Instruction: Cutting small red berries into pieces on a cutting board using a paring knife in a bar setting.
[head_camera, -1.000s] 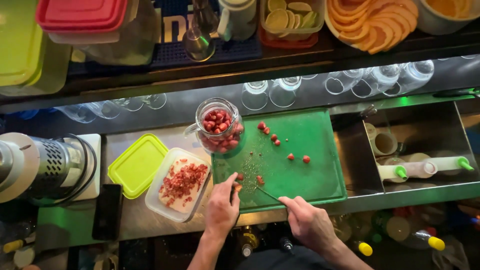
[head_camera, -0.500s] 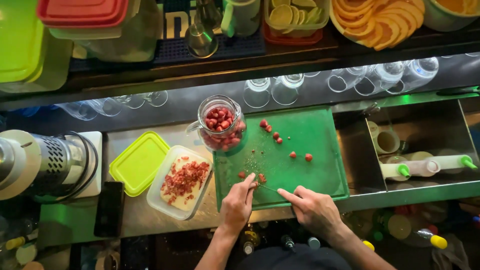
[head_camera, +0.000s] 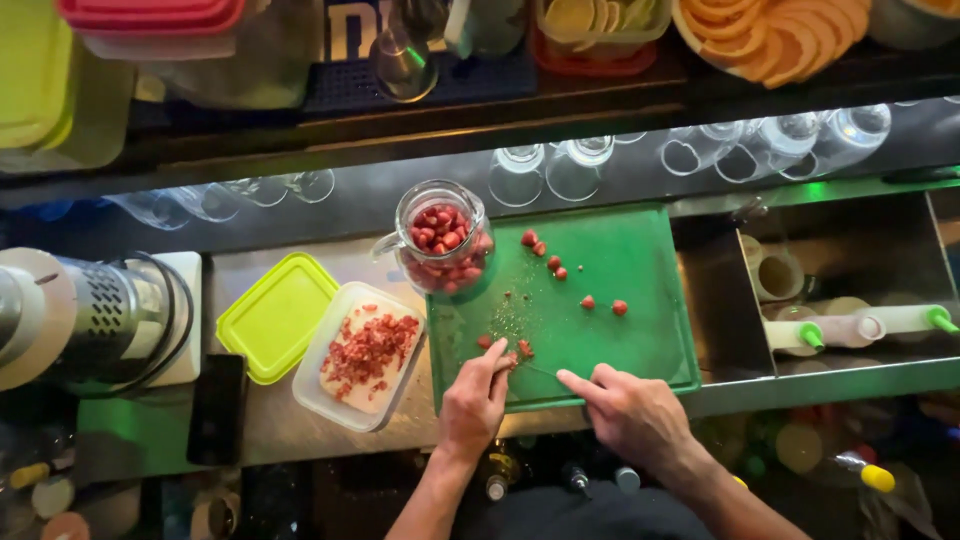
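We had our left hand pinching a red fruit piece on the green board, our right hand pressing a knife beside it. A jar of red fruit stood at the board's corner, a tub of chopped bits and a yellow-green lid to its left.

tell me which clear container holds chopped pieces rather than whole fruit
The shallow rectangular tub beside the lime-green lid; the round glass jar holds whole red fruit.

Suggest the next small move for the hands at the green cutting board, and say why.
Probably one more cut: the left hand pins a red fruit piece on the green cutting board, and the right hand holds the knife beside it.
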